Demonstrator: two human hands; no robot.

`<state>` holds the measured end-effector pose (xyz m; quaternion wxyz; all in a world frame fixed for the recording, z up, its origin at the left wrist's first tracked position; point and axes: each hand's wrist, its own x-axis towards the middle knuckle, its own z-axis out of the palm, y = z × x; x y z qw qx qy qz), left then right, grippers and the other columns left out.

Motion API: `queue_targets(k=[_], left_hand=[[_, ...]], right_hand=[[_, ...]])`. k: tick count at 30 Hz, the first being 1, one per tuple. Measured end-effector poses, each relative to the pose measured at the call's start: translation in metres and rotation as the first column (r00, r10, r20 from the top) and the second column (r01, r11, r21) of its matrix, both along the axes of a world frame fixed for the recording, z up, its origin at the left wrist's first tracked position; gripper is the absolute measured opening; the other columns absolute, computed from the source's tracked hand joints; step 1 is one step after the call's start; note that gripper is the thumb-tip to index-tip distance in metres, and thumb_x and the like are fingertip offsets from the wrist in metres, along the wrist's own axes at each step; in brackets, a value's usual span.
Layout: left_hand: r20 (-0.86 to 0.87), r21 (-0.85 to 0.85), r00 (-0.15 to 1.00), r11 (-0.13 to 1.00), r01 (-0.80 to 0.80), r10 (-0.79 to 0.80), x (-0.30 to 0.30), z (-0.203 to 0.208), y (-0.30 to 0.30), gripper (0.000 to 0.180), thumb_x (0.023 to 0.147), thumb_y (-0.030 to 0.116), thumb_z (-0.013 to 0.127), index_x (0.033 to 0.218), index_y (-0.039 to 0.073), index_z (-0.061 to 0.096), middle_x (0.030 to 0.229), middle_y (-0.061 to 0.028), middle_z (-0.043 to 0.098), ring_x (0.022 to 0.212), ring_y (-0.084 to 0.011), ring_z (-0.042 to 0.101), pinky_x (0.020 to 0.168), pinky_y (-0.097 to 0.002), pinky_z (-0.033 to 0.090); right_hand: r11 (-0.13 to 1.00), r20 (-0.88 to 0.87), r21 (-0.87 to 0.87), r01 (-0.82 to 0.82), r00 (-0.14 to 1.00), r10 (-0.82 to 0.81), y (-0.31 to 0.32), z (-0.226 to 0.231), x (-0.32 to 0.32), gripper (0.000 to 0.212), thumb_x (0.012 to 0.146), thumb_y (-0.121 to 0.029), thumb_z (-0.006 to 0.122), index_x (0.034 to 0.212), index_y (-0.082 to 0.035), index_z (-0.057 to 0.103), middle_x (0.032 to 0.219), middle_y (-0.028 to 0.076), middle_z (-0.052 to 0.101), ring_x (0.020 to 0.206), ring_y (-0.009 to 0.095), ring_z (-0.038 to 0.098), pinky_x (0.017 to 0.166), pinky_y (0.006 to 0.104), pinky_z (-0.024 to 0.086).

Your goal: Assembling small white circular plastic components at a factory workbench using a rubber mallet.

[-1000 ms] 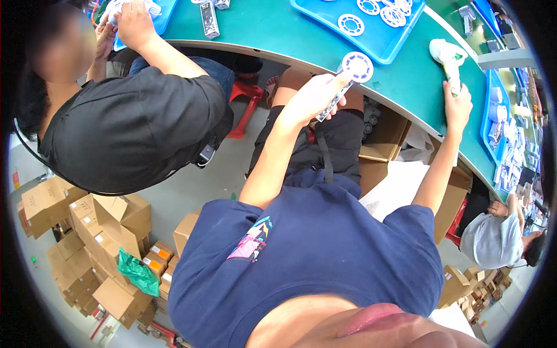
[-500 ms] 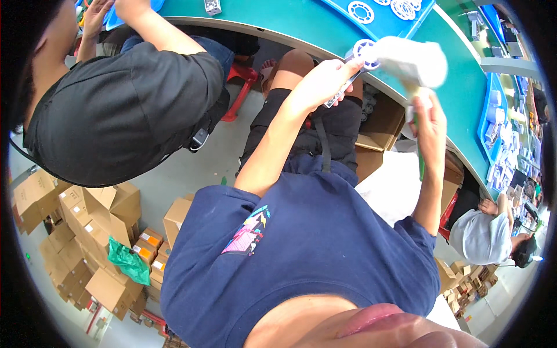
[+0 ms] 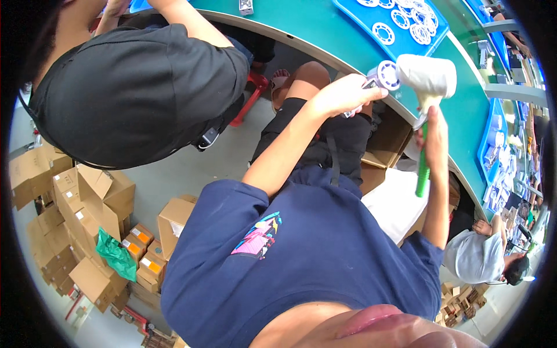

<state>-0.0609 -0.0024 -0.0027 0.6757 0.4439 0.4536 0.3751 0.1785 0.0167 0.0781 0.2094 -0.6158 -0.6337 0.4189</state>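
Note:
My left hand (image 3: 348,95) is closed round a narrow grey part with a round end; a white spoked ring (image 3: 388,75) shows on that end. My fingers hide most of its body. In my right hand (image 3: 435,134) is a mallet (image 3: 427,76) with a thick white head and a green handle, gripped on the upper handle. The mallet's head stands just right of the spoked ring, and whether they touch I cannot tell. Both hands are above my lap, near the bench edge.
A blue tray (image 3: 380,14) of white spoked rings lies on the green bench (image 3: 301,18). A person in black (image 3: 145,93) sits close on my left. Under the bench stands an open carton (image 3: 386,139). Cardboard boxes (image 3: 87,203) are stacked behind at left.
The mallet, blurred before, is now sharper, with more of its green handle showing. The spoked ring has turned slightly. The whole view has shifted, showing more of the tray.

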Motion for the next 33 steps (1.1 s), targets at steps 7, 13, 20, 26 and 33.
queue_targets(k=[7,13,20,26,33], left_hand=[[-0.187,0.100,0.981,0.993,0.070,-0.051,-0.009,0.004,0.006,0.038,0.088,0.040,0.068,0.082,0.005,0.056,0.057,0.0014,0.049,0.046,-0.0067,0.046,0.043,-0.0230,0.040],[-0.265,0.103,0.964,0.993,0.059,-0.029,-0.013,0.002,0.007,0.039,0.088,0.040,0.067,0.078,0.003,0.057,0.056,-0.0011,0.051,0.044,-0.0091,0.048,0.043,-0.0260,0.041],[0.204,-0.067,0.978,0.996,0.063,-0.048,-0.014,-0.004,0.002,0.043,0.095,0.046,0.059,0.100,0.003,0.058,0.071,-0.0021,0.059,0.056,-0.0100,0.058,0.048,-0.0259,0.050],[0.340,-0.158,0.936,0.987,-0.036,0.088,0.012,-0.011,-0.016,0.042,0.099,0.043,0.052,0.099,0.003,0.063,0.073,-0.0025,0.062,0.047,-0.0066,0.054,0.038,-0.0194,0.043],[0.597,-0.373,0.744,0.925,-0.074,0.300,0.043,-0.019,-0.023,0.046,0.099,0.049,0.051,0.096,0.004,0.059,0.068,0.0008,0.054,0.046,-0.0056,0.050,0.037,-0.0195,0.039]], right_hand=[[0.996,0.121,0.015,-0.091,0.989,0.089,0.029,0.030,-0.018,0.051,0.100,-0.057,0.042,0.103,-0.009,0.059,0.062,-0.006,0.041,0.048,0.004,0.037,0.041,0.0202,0.028],[0.982,-0.011,-0.023,-0.186,0.983,0.185,0.056,0.057,-0.032,0.050,0.099,-0.059,0.043,0.091,-0.011,0.057,0.058,-0.005,0.039,0.045,0.005,0.038,0.038,0.0222,0.028],[0.942,0.205,0.054,-0.333,0.926,0.316,0.063,0.075,-0.053,0.044,0.098,-0.051,0.052,0.096,-0.009,0.064,0.065,-0.005,0.048,0.054,0.004,0.040,0.047,0.0216,0.031],[0.840,0.423,0.074,-0.537,0.780,0.462,0.071,0.067,-0.044,0.045,0.098,-0.046,0.054,0.092,-0.003,0.063,0.070,0.001,0.056,0.064,0.012,0.051,0.061,0.0280,0.043],[0.964,0.108,0.121,-0.235,0.969,0.223,0.046,0.087,-0.037,0.046,0.101,-0.053,0.044,0.099,-0.010,0.062,0.062,-0.005,0.044,0.048,0.002,0.038,0.040,0.0191,0.026]])
